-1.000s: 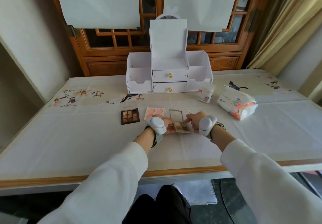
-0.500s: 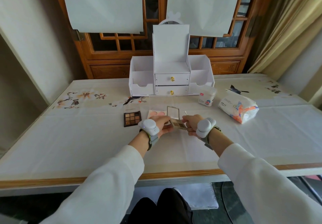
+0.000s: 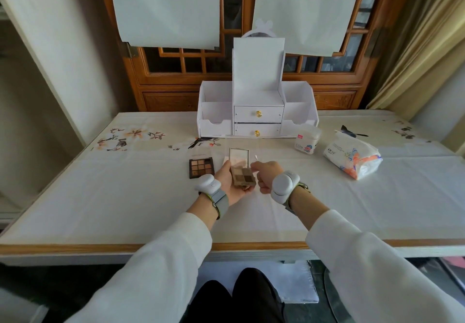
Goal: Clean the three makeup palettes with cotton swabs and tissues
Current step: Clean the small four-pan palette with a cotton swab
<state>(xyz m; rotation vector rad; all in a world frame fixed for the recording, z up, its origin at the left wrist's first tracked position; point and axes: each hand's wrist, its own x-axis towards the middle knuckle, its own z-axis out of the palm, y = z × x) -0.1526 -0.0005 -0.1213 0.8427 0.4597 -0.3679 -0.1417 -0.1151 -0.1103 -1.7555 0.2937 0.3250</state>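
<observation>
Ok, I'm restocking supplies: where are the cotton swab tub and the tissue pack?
cotton swab tub (image 3: 307,141): head view, on its front label.
tissue pack (image 3: 352,158): head view, on the middle of its printed wrapper.

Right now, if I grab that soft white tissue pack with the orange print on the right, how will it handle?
The soft white tissue pack with the orange print looks crumpled and saggy, so it will probably squash and flex in a grip. It likely feels light for its bulk. Lying flat on the white table cover, it seems unlikely to roll.
</observation>
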